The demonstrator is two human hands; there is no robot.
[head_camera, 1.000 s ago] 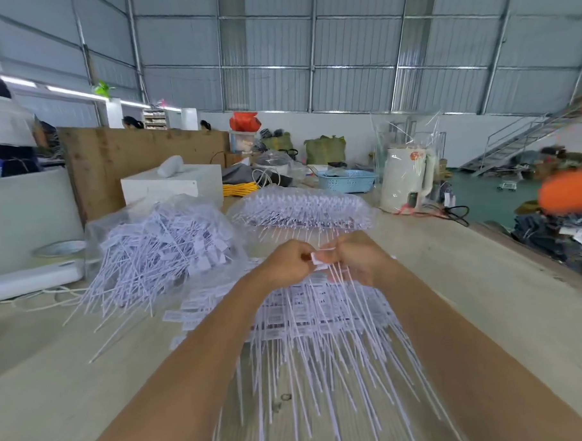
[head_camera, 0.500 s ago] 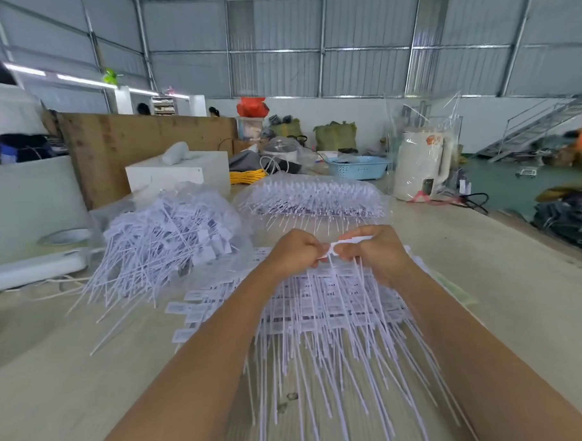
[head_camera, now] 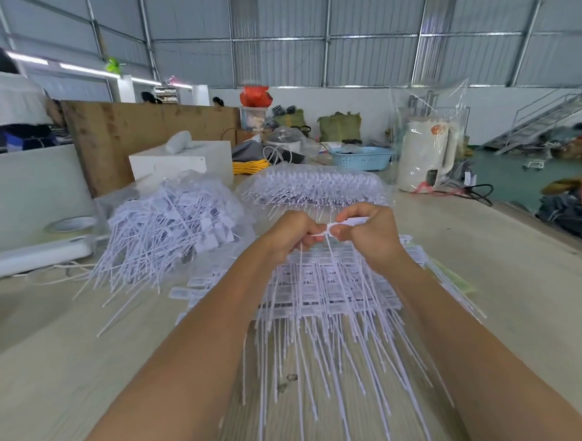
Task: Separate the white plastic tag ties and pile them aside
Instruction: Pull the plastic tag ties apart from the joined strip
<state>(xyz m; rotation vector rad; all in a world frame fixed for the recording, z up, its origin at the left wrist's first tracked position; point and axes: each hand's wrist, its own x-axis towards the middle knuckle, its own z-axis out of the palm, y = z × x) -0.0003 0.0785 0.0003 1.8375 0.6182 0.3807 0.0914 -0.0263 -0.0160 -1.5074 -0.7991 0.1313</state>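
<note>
At the left of the frame a loose heap of separated ties [head_camera: 163, 232] lies on the pale worktop [head_camera: 55, 347], partly in clear plastic. In the centre, the left hand [head_camera: 292, 235] and right hand [head_camera: 367, 235] meet above a flat sheet of joined ties [head_camera: 326, 295], fingers of both curled and pinching one white tie [head_camera: 341, 224] between them. Behind the hands, upper centre, a bagged bundle of ties [head_camera: 315, 186] rests, and a white kettle [head_camera: 427, 154] stands at upper right.
</note>
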